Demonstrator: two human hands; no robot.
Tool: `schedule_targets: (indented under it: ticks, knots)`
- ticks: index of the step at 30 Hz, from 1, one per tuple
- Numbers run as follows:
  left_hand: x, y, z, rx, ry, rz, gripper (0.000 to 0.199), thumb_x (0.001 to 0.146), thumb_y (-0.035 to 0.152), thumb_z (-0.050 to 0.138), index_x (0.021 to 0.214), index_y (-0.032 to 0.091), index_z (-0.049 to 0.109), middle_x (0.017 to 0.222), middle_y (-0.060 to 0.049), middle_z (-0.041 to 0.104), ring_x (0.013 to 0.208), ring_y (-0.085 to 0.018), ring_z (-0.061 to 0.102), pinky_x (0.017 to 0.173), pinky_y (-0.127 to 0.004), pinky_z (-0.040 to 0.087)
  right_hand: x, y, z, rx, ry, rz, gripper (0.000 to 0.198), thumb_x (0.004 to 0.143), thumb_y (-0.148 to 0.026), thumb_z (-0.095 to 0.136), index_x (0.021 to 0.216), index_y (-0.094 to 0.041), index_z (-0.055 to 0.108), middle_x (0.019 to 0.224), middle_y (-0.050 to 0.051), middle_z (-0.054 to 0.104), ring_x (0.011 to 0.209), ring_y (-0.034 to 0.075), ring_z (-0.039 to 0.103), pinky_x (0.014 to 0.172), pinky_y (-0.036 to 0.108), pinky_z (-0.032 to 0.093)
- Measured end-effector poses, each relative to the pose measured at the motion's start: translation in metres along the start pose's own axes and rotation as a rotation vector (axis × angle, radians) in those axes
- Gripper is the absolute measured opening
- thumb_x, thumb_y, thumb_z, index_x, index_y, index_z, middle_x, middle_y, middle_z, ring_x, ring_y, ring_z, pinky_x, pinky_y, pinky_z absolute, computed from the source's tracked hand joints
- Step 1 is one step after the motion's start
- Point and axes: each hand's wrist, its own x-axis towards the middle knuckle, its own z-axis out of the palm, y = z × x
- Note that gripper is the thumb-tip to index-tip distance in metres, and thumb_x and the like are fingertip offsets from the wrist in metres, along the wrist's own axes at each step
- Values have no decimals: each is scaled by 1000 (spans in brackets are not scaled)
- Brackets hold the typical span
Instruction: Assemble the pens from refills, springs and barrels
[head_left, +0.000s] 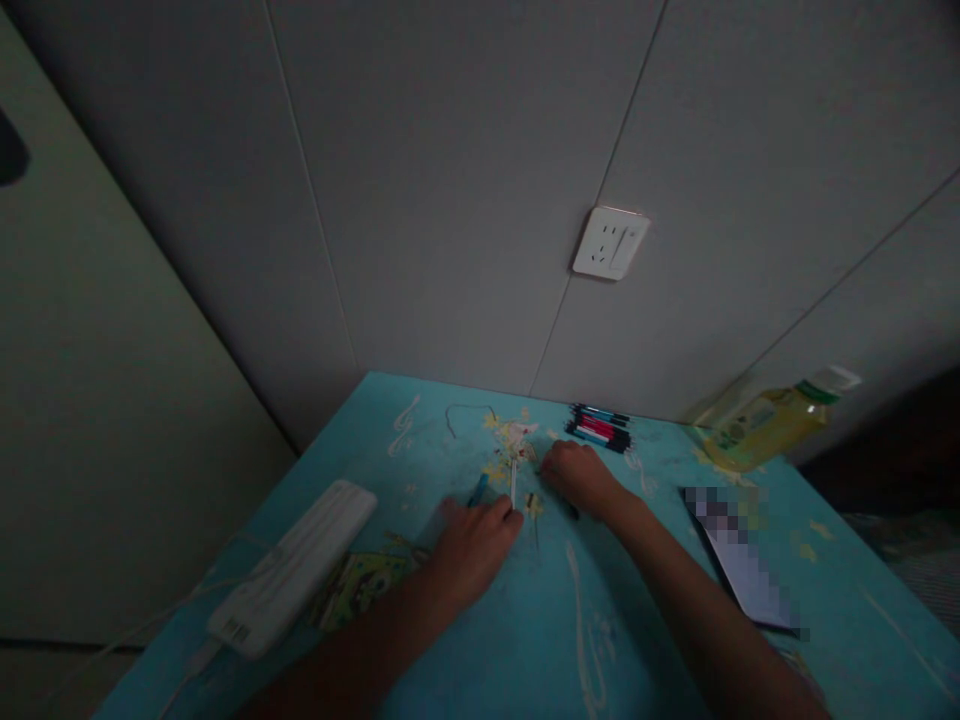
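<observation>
My left hand (480, 540) is low over the table, fingers curled and blurred. A thin white stick (513, 480), like a pen barrel or refill, points away from its fingertips and seems pinched there. Beside those fingers is a short blue pen-like piece (478, 489). My right hand (576, 475) is closed near the tabletop; its fingertips face away, hiding whatever is in them. Under its wrist a dark thin piece (573, 512) partly shows. Small dark bits (532, 505) lie between the hands. Past my right hand, several black, red and blue pens (598, 430) lie in a row.
A white power strip (292, 570) with cables lies left, next to a green-yellow printed packet (364, 585). At right are a tilted bottle of yellow liquid (776, 425) and a phone-like flat object (750, 565). The blue patterned table (442, 400) meets a wall with a socket (610, 243).
</observation>
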Motion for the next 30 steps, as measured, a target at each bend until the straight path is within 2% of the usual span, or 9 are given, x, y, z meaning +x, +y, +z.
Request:
schedule_targets:
  ticks: [3,6,9,12,17,20,22,26,30]
  knots:
    - [2,-1,-2,-62,60,-28,26,91,15,45,110,22,61,102,-8,63,89,-23,62,83,-40,46,-10,-4,4,-8,50,26,26,93,-27,50,95,-16,73,101,12,70,101,22,62,87,30,38]
    - [7,-14,-3,-172,162,-42,49,90,8,40,136,24,47,116,-9,61,104,-22,59,89,-35,47,-19,-12,11,-1,102,125,25,91,-27,49,92,-16,72,98,13,69,97,25,62,85,35,39]
    - [14,-35,-8,-303,286,-68,60,88,1,33,144,22,38,121,-11,59,112,-22,56,97,-35,44,-23,-20,20,47,103,178,20,86,-24,54,87,-16,72,95,15,70,93,26,63,82,36,40]
    - [20,-52,-19,-490,395,-157,45,94,14,38,137,24,46,114,-10,65,105,-23,60,93,-36,45,-22,-25,24,82,95,177,18,83,-23,57,85,-15,72,95,17,70,92,27,63,80,37,41]
    - [23,-58,-39,-976,611,-319,17,89,34,58,97,21,66,92,-5,69,81,-18,62,69,-24,47,-22,-23,20,182,105,138,17,81,-32,62,80,-19,73,92,13,71,90,27,64,79,37,43]
    - [24,-52,-39,-1344,594,-459,24,83,41,65,90,18,68,81,-3,65,65,-13,56,48,-18,38,-29,-26,21,504,200,46,21,89,-31,53,88,-21,72,89,7,71,80,21,64,74,31,46]
    - [25,-47,-34,-1538,550,-501,28,81,42,67,93,17,69,71,0,60,58,-10,51,45,-17,34,-36,-33,25,716,324,2,24,93,-30,48,96,-20,70,90,6,71,77,19,64,71,29,47]
    - [29,-33,-22,-1803,511,-360,23,80,34,70,94,15,70,76,0,60,68,-9,54,64,-19,44,-51,-54,34,827,516,-81,26,92,-28,52,114,-21,65,102,8,68,92,22,62,82,34,48]
    - [29,-22,-14,-1931,426,-308,19,80,30,72,91,14,68,84,-1,62,76,-10,56,72,-21,46,-60,-64,33,893,508,-135,25,93,-27,53,114,-22,66,99,8,69,91,22,62,83,36,48]
